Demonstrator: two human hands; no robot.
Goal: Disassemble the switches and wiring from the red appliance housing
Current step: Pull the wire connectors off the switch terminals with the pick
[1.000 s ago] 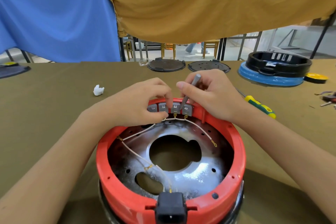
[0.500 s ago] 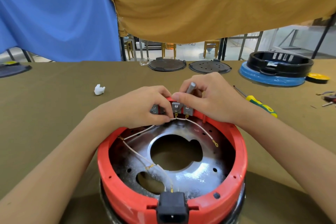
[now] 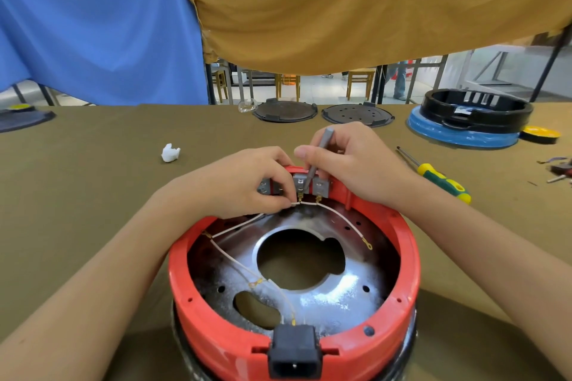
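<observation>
1. The red appliance housing [image 3: 402, 281] sits open side up on the olive-covered table [image 3: 93, 195], right in front of the person, its rim facing the camera.
2. On the far rim stands a row of grey switches [image 3: 322, 186]; thin white wires [image 3: 340, 219] run from their brass terminals down across the shiny metal plate [image 3: 356, 288] inside, one ending in a loose ring terminal on the right.
3. A black power socket [image 3: 294, 353] is set into the near rim, with a wire leading up to it.
4. The left hand [image 3: 235, 185] reaches over the far rim — its thumb and forefinger pinch the white wire just below the middle switch, the other fingers curled against the switch row.
5. The right hand [image 3: 349, 167] grips a slim grey tool [image 3: 318, 151] between thumb and fingers, tilted, its lower end touching the middle switch just above the terminal.
6. Right of the housing a green-and-yellow screwdriver [image 3: 439, 178] lies on the table, apart from both hands.
7. To the left lies a small white scrap [image 3: 170, 153].
8. Farther back — two dark round plates [image 3: 284, 111] side by side, and at the right a black ring housing [image 3: 476, 111] resting on a blue base [image 3: 458, 133].
</observation>
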